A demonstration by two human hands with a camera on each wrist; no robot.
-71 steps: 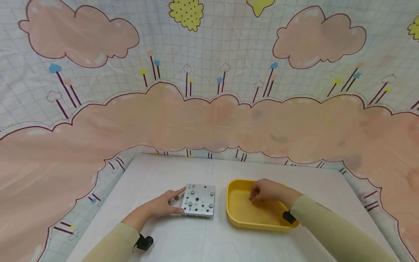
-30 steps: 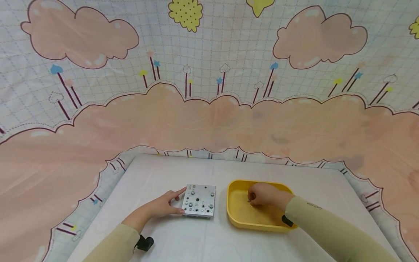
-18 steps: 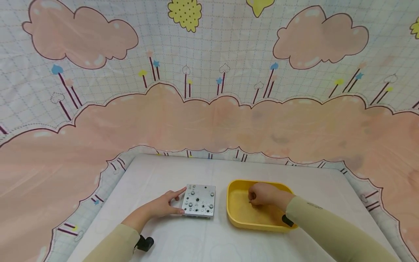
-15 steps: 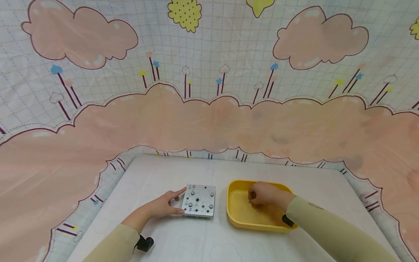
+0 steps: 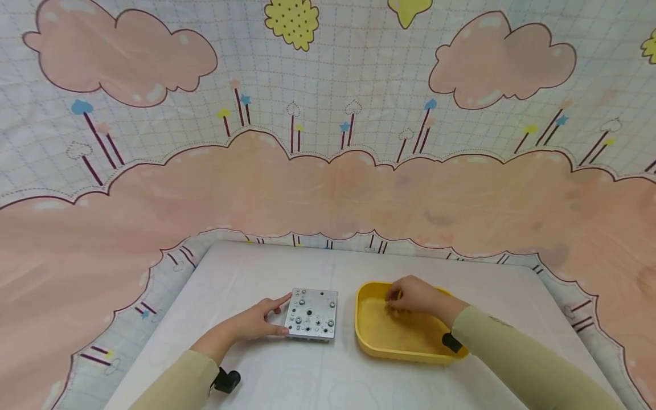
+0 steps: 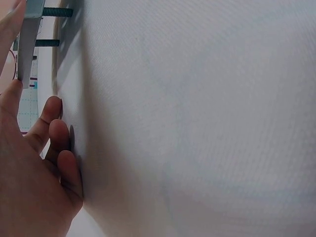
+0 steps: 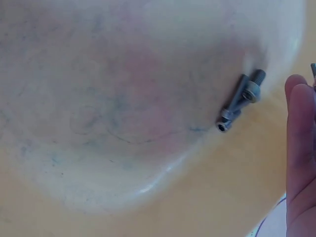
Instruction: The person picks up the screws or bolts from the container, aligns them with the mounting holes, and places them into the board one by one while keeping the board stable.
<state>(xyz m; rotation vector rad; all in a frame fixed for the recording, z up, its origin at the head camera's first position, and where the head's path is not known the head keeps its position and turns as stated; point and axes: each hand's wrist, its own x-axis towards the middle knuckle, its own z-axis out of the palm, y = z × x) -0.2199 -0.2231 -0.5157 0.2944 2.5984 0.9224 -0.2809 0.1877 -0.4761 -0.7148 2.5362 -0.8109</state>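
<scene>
A square metal plate [image 5: 310,312] with holes and socket screws in its top lies at the table's centre. Threaded screw ends [image 6: 58,12] stick out of its underside in the left wrist view. My left hand [image 5: 254,319] holds the plate's left side with index finger and thumb near its two corners, other fingers folded below. My right hand [image 5: 415,296] is over the yellow tray [image 5: 366,341], thumb and fingers pinching a small screw, mostly hidden. Its threaded tip [image 7: 313,70] shows at the right edge of the right wrist view. Loose socket head screws [image 7: 240,98] lie crossed in the tray.
A white cloth [image 5: 287,376] covers the table. Behind it hangs a printed curtain [image 5: 328,193] with pink clouds. The tray's raised rim surrounds the right hand's work area, a short gap right of the plate.
My right hand, low in the tray with fingers bunched half a second ago, has lifted slightly with its fingers more spread. My left hand and the plate have stayed put.
</scene>
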